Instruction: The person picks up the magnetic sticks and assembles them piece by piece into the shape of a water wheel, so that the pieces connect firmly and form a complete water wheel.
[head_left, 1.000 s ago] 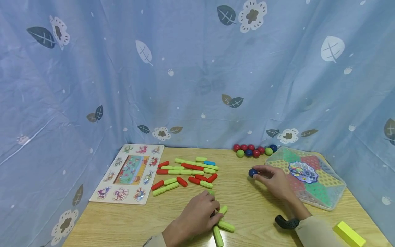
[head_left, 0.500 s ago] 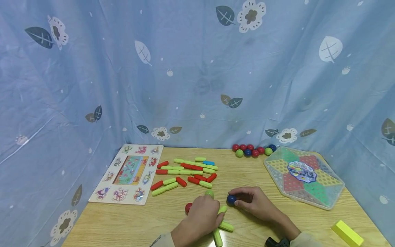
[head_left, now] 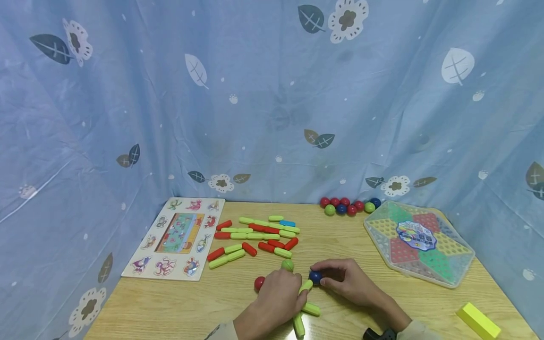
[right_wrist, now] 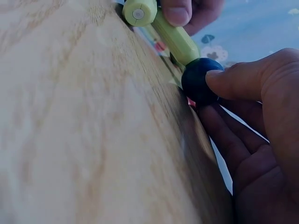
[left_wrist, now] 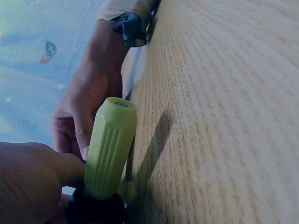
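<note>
My right hand (head_left: 346, 281) pinches a dark blue ball (head_left: 315, 277) between thumb and fingers. In the right wrist view the ball (right_wrist: 198, 83) touches the end of a light green magnetic rod (right_wrist: 177, 39). My left hand (head_left: 278, 293) grips a joined piece of such rods, its thumb on the rod nearest the ball. Two more green rods (head_left: 311, 309) splay toward the front edge. In the left wrist view one rod (left_wrist: 111, 144), a metal dot in its end, stands out from a dark ball. A green ball (head_left: 287, 265) and a red ball (head_left: 259, 283) show beyond my left hand, partly covered.
Red, green and blue rods (head_left: 255, 236) lie in loose rows behind. Several balls (head_left: 352, 210) line the back. An animal puzzle board (head_left: 138, 236) lies left, a clear-cased star game board (head_left: 418, 243) right. A yellow block (head_left: 478, 321) sits front right.
My right hand has carried the dark blue ball left and forward to the rod piece, where it now meets a rod end. My left hand shifted slightly right, uncovering the red ball.
</note>
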The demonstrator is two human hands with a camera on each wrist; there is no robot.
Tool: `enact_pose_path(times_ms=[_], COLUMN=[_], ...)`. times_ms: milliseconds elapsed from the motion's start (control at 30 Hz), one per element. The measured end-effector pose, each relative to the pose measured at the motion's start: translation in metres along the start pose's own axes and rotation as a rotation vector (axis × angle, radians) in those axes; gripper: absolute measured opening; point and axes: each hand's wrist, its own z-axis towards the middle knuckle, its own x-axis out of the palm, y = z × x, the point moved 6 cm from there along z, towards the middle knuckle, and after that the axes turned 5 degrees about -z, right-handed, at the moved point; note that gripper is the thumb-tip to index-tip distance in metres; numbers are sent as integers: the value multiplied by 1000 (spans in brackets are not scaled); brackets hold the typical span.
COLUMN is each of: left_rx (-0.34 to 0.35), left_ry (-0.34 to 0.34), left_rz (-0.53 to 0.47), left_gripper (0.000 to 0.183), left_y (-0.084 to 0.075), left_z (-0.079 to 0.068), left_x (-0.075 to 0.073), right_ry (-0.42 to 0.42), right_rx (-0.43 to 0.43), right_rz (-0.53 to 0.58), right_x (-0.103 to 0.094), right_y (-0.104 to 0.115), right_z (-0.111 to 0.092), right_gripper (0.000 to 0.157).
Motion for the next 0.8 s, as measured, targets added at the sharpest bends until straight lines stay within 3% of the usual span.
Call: enact_pose_path(times_ms=[133, 233, 367, 500, 667, 800], left_rx=[52, 162, 330, 401, 418, 416], left_ry=[-11, -8, 29, 66, 63, 47], left_rz=[-58, -135, -183, -183, -182, -183], left_gripper=[29, 17, 15, 11, 10, 9], left_y=[2, 5, 8, 10, 10, 11], left_z=[-3, -7, -14, -19, -22, -25], left_x=[-6, -11, -12, -10, -9, -9], right_ry=[-19, -34, -72, -174, -323, -376], right_rx=[2, 6, 29, 80, 130, 190], right_rz=[-26, -46, -59, -68, -113, -141], right_x=[1, -1, -15, -50, -104, -136], right_y=[2, 2, 0, -9, -24, -37], right_z=[1, 1, 0, 4, 13, 21], right_gripper=[32, 32, 33, 30, 29, 33])
